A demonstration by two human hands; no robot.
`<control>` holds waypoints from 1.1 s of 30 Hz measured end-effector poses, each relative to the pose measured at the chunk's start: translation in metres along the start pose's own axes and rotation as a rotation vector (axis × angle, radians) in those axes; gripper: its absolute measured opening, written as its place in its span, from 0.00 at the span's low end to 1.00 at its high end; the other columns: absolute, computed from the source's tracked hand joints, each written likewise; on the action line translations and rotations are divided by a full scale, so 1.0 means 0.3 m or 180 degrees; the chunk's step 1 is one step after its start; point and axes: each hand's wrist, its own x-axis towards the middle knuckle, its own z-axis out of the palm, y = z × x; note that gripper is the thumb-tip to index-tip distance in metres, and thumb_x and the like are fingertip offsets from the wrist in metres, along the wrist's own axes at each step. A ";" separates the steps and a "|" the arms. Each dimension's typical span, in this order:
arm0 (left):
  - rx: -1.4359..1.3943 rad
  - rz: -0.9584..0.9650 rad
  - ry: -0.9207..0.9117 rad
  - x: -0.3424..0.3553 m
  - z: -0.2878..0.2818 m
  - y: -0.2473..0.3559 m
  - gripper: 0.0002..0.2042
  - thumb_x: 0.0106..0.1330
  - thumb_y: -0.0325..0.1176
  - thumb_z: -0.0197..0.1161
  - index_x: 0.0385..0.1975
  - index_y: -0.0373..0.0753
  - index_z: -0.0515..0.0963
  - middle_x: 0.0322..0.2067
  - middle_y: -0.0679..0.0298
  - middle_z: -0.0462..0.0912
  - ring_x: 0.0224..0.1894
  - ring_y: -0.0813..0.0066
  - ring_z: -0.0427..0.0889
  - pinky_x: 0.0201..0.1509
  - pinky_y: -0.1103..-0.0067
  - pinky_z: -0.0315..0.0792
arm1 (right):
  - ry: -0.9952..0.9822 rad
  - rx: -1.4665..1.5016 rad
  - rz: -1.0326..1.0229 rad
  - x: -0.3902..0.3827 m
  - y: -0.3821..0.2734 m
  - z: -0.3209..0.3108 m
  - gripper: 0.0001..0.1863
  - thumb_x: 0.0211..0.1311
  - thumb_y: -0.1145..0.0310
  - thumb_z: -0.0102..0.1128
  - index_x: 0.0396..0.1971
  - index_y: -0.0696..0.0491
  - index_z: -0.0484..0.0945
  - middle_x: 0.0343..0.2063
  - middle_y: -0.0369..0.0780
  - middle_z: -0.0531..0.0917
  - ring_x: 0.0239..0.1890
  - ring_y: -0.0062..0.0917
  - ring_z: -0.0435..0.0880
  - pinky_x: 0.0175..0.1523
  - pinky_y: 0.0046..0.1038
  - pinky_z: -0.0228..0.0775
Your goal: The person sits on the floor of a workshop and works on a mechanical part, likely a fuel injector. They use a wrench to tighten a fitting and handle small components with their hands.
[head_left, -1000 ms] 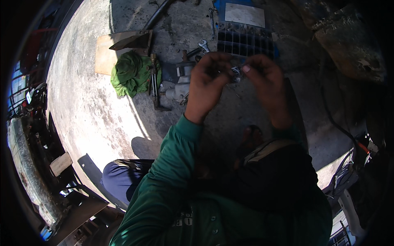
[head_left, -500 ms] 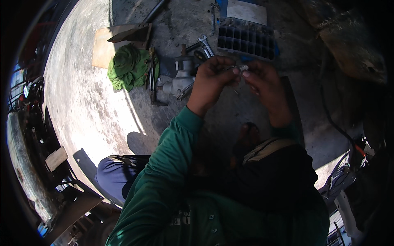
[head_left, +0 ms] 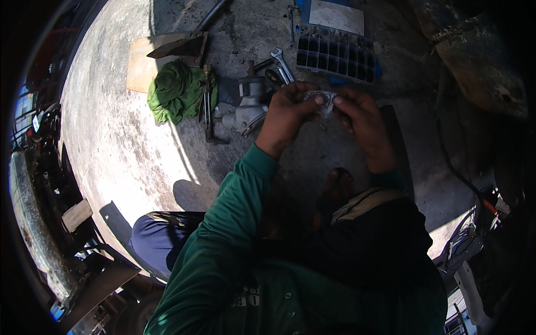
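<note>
Between both hands, above the concrete floor, is a small flat silvery piece (head_left: 326, 104) that looks like a crinkled wrapper or packet; its exact kind is hard to make out. My left hand (head_left: 286, 115) pinches its left side between thumb and fingers. On its right side my right hand (head_left: 360, 114) has a similar grip, thumb on the near face. A thin pointed bit shows just below it. Left of my left hand, a grey cast-metal part (head_left: 251, 109) with a round flange lies on the floor. Two combination wrenches (head_left: 283, 65) lie just beyond the hands.
A compartment box (head_left: 335, 54) with dark cells sits at the far right. To the left are a green cloth (head_left: 174, 92), a long brass-ended metal tool (head_left: 207, 106) and a board (head_left: 139, 64). A cable (head_left: 455, 167) runs along the right.
The silvery piece has turned its broad face into sight between my thumbs; before, only a narrow edge showed. Both hands stay in nearly the same place.
</note>
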 end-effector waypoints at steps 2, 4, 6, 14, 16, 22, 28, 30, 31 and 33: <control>0.0187 0.0110 -0.0032 0.001 -0.006 -0.007 0.18 0.65 0.28 0.70 0.50 0.27 0.74 0.39 0.58 0.84 0.37 0.74 0.85 0.35 0.80 0.82 | 0.0197 -0.0316 -0.0052 -0.002 0.001 0.014 0.04 0.67 0.68 0.63 0.36 0.52 0.82 0.25 0.28 0.80 0.25 0.08 0.73 0.29 0.14 0.61; 0.0249 0.0136 -0.0036 0.002 0.005 -0.003 0.18 0.65 0.28 0.70 0.50 0.28 0.75 0.40 0.58 0.84 0.37 0.74 0.85 0.36 0.80 0.81 | 0.0095 -0.0182 -0.0248 0.009 0.027 -0.003 0.04 0.67 0.69 0.64 0.37 0.52 0.82 0.25 0.28 0.80 0.25 0.08 0.73 0.29 0.14 0.61; 0.0305 0.0196 0.0062 0.002 0.014 -0.003 0.18 0.64 0.27 0.70 0.50 0.29 0.75 0.41 0.58 0.84 0.37 0.74 0.84 0.37 0.80 0.80 | 0.0037 -0.0094 -0.0329 0.017 0.045 -0.018 0.04 0.67 0.69 0.65 0.37 0.52 0.82 0.25 0.27 0.80 0.26 0.08 0.73 0.30 0.14 0.61; 0.1618 0.1610 0.0408 0.052 0.003 -0.053 0.10 0.61 0.27 0.71 0.40 0.32 0.82 0.37 0.57 0.87 0.34 0.69 0.86 0.41 0.73 0.79 | 0.0219 -0.0236 -0.0618 0.033 0.075 -0.044 0.05 0.68 0.69 0.64 0.34 0.53 0.81 0.25 0.26 0.77 0.27 0.08 0.70 0.32 0.15 0.59; 0.1832 0.1441 0.0390 0.073 0.023 0.003 0.09 0.62 0.28 0.70 0.38 0.32 0.83 0.35 0.57 0.87 0.34 0.68 0.87 0.42 0.72 0.79 | 0.0266 -0.0396 -0.0604 0.033 0.074 -0.052 0.05 0.68 0.68 0.64 0.33 0.53 0.80 0.25 0.26 0.77 0.27 0.08 0.70 0.32 0.16 0.59; 0.2430 0.1506 0.0241 0.250 -0.012 0.173 0.10 0.63 0.31 0.69 0.38 0.31 0.84 0.32 0.55 0.88 0.35 0.67 0.88 0.42 0.73 0.79 | 0.0296 -0.0722 -0.0485 0.034 0.051 -0.046 0.05 0.67 0.69 0.65 0.32 0.53 0.80 0.24 0.26 0.75 0.27 0.08 0.69 0.32 0.17 0.59; 0.2489 0.0412 -0.1253 0.164 0.047 0.171 0.10 0.60 0.33 0.72 0.37 0.34 0.85 0.31 0.58 0.86 0.35 0.69 0.86 0.41 0.73 0.78 | 0.0472 -0.0252 -0.0498 0.028 0.057 -0.067 0.05 0.68 0.68 0.64 0.35 0.52 0.82 0.24 0.25 0.76 0.26 0.08 0.69 0.31 0.16 0.59; 0.2391 0.0393 -0.1118 0.143 0.054 0.147 0.10 0.59 0.32 0.72 0.37 0.34 0.84 0.31 0.58 0.86 0.35 0.71 0.85 0.41 0.74 0.78 | 0.0503 -0.0111 -0.0543 0.026 0.067 -0.072 0.05 0.69 0.68 0.64 0.37 0.52 0.82 0.24 0.25 0.76 0.25 0.08 0.69 0.30 0.16 0.58; 0.2344 0.0382 -0.1035 0.135 0.051 0.135 0.10 0.59 0.32 0.73 0.36 0.34 0.84 0.31 0.58 0.86 0.35 0.71 0.85 0.41 0.74 0.78 | 0.0474 -0.0225 -0.0519 0.022 0.061 -0.074 0.05 0.69 0.68 0.63 0.38 0.52 0.82 0.25 0.25 0.76 0.25 0.08 0.69 0.30 0.16 0.58; 0.2028 0.0440 -0.0966 0.125 0.041 0.104 0.09 0.59 0.28 0.72 0.37 0.32 0.85 0.32 0.58 0.86 0.36 0.72 0.86 0.42 0.76 0.79 | 0.0433 -0.0311 -0.0458 0.014 0.047 -0.075 0.05 0.69 0.68 0.63 0.39 0.52 0.82 0.25 0.25 0.77 0.25 0.07 0.69 0.29 0.15 0.58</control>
